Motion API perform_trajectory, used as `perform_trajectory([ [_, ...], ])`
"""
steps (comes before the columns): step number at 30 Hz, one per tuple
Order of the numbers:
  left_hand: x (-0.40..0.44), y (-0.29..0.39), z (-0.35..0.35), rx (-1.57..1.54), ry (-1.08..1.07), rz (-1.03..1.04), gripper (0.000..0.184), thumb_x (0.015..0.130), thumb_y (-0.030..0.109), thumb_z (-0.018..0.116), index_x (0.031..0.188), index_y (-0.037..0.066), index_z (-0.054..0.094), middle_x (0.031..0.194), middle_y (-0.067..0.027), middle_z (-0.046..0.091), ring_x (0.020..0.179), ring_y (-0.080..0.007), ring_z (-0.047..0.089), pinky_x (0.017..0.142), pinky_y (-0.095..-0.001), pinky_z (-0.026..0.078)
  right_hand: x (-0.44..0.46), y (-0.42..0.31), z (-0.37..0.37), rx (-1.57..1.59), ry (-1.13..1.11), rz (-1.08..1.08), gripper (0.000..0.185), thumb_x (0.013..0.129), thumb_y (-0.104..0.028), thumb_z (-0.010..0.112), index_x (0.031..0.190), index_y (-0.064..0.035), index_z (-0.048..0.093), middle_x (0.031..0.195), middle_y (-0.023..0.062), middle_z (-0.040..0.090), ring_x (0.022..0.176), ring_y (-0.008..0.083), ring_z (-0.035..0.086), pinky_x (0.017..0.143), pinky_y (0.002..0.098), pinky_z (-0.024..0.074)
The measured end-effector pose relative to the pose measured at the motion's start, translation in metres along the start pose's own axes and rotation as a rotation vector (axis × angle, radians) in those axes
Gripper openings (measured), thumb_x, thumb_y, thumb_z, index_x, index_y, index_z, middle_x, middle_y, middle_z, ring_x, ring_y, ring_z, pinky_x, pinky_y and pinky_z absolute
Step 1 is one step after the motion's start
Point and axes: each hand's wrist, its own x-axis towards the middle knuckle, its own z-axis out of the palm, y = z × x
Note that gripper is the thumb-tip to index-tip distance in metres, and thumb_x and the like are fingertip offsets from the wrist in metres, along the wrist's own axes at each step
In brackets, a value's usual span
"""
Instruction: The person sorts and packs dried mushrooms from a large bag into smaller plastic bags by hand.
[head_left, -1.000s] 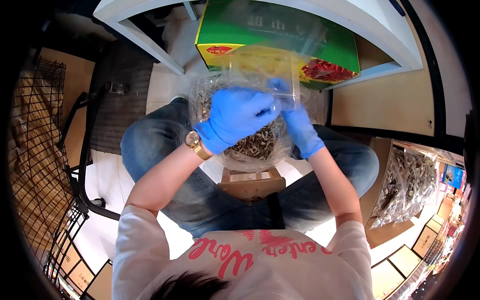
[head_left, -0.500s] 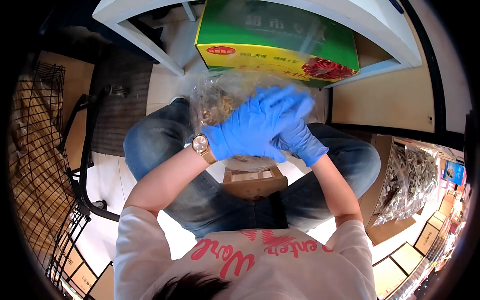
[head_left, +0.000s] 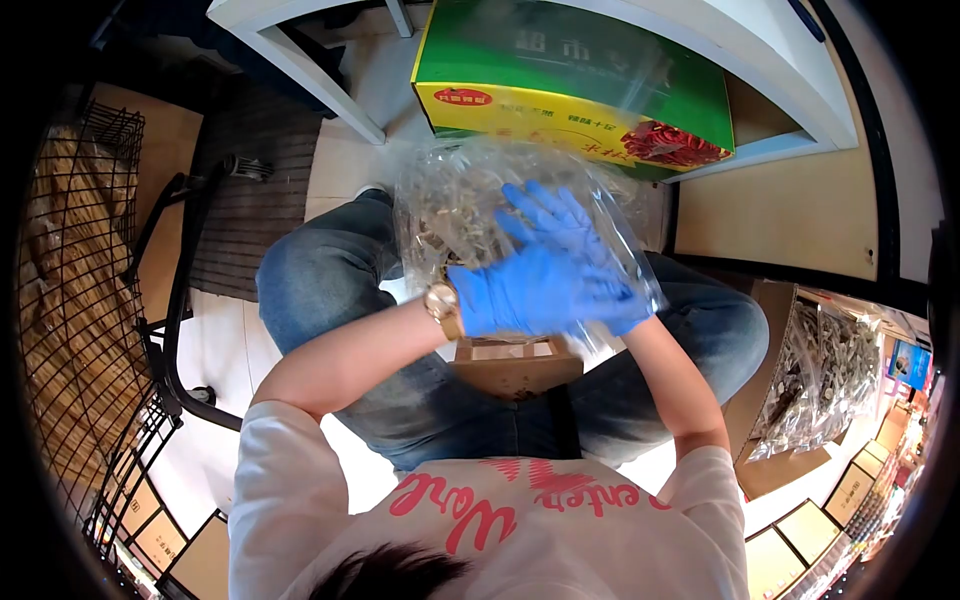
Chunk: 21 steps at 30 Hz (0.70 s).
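A clear plastic bag [head_left: 452,190] with dried, greyish-brown plant-like pieces inside lies between my knees. My right hand [head_left: 555,225], in a blue glove, rests on the bag with fingers spread; plastic shows around it, and I cannot tell whether any layer covers the hand. My left hand [head_left: 525,295], also blue-gloved and with a gold watch at the wrist, lies across the back of my right hand and wrist. Its fingers look stretched out, though motion blurs them. Neither hand grips anything visible.
Below the bag is a small wooden stool [head_left: 515,372]. A green and yellow carton [head_left: 570,90] stands under the white table [head_left: 300,85]. At left is a black wire basket [head_left: 85,300] of long tan sticks. At right, an open carton [head_left: 745,400] holds another plastic bag [head_left: 815,380].
My left hand has slid down from my right hand's fingers toward its wrist, uncovering the spread right fingers. More of the bag shows, and the view has shifted slightly.
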Motion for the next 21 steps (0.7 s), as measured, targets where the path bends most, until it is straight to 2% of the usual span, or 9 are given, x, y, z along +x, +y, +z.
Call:
perform_trajectory([
  [4,-0.003,0.025,0.024,-0.349,-0.123,-0.033,0.064,0.070,0.030,0.067,0.130,0.016,0.048,0.119,-0.0112,0.057,0.106,-0.0289,0.057,0.089,-0.0409,0.046,0.006,-0.010,-0.002,-0.060,-0.320,0.198,0.059,0.081,-0.022,0.052,0.138,-0.0243,0.036,0.144,0.0132,0.030,0.129,0.0376,0.030,0.106,0.0526,0.0237],
  [5,-0.001,0.021,0.023,-0.324,-0.038,0.043,0.069,0.069,0.031,0.068,0.132,0.015,0.044,0.121,-0.0113,0.056,0.109,-0.0303,0.055,0.090,-0.0419,0.045,-0.004,-0.008,0.021,-0.082,-0.203,0.187,0.055,0.081,-0.018,0.053,0.135,-0.0204,0.039,0.137,0.0136,0.038,0.121,0.0440,0.036,0.103,0.0532,0.0281],
  [7,0.003,0.014,0.011,-0.297,0.046,0.118,0.074,0.068,0.031,0.070,0.135,0.015,0.041,0.122,-0.0114,0.055,0.112,-0.0318,0.053,0.092,-0.0430,0.044,-0.002,-0.029,-0.012,-0.037,-0.123,0.120,0.054,0.082,-0.016,0.054,0.134,-0.0183,0.039,0.135,0.0135,0.039,0.121,0.0408,0.037,0.103,0.0502,0.0291],
  [10,-0.001,0.005,-0.001,-0.157,-0.009,-0.048,0.081,0.067,0.032,0.072,0.138,0.017,0.035,0.125,-0.0116,0.053,0.115,-0.0330,0.050,0.094,-0.0448,0.041,-0.017,-0.032,0.001,0.292,-0.078,0.160,0.053,0.083,-0.014,0.055,0.133,-0.0150,0.040,0.133,0.0133,0.041,0.121,0.0361,0.039,0.104,0.0454,0.0307],
  [12,-0.009,0.002,-0.001,-0.034,-0.261,-0.198,0.072,0.067,0.030,0.073,0.131,0.019,0.043,0.118,-0.0093,0.058,0.096,-0.0355,0.060,0.089,-0.0466,0.045,-0.037,-0.025,0.031,0.854,-0.146,0.391,0.052,0.083,-0.015,0.056,0.133,-0.0127,0.039,0.132,0.0131,0.042,0.121,0.0329,0.041,0.103,0.0415,0.0320],
  [13,-0.010,-0.002,0.000,-0.123,-0.314,-0.268,0.068,0.068,0.033,0.071,0.130,0.025,0.045,0.119,-0.0066,0.057,0.103,-0.0302,0.057,0.086,-0.0424,0.046,-0.043,-0.024,0.038,1.136,-0.178,0.514,0.052,0.084,-0.015,0.056,0.133,-0.0115,0.039,0.132,0.0131,0.043,0.121,0.0313,0.042,0.103,0.0396,0.0326],
  [15,-0.012,-0.013,-0.017,-0.192,-0.295,-0.364,0.058,0.070,0.031,0.070,0.124,0.022,0.050,0.112,-0.0059,0.060,0.096,-0.0276,0.060,0.081,-0.0392,0.048,-0.049,-0.017,0.009,0.687,-0.209,0.240,0.049,0.086,-0.020,0.057,0.129,-0.0052,0.041,0.130,0.0130,0.044,0.118,0.0227,0.046,0.101,0.0309,0.0346],
  [18,-0.022,-0.029,-0.051,-0.237,-0.212,-0.531,0.038,0.074,0.024,0.068,0.110,0.017,0.060,0.099,-0.0053,0.065,0.085,-0.0234,0.063,0.074,-0.0326,0.050,-0.016,-0.009,-0.032,0.952,-0.300,0.181,0.040,0.087,-0.023,0.057,0.122,-0.0041,0.050,0.121,0.0129,0.053,0.110,0.0246,0.052,0.099,0.0315,0.0368],
  [21,-0.039,-0.044,-0.079,-0.279,0.037,-0.707,0.022,0.076,0.009,0.065,0.097,0.012,0.065,0.090,-0.0065,0.067,0.080,-0.0210,0.065,0.071,-0.0280,0.051,-0.014,0.004,-0.120,1.340,-0.195,0.594,0.026,0.086,-0.014,0.055,0.106,0.0007,0.063,0.117,0.0132,0.060,0.109,0.0248,0.055,0.099,0.0346,0.0378],
])
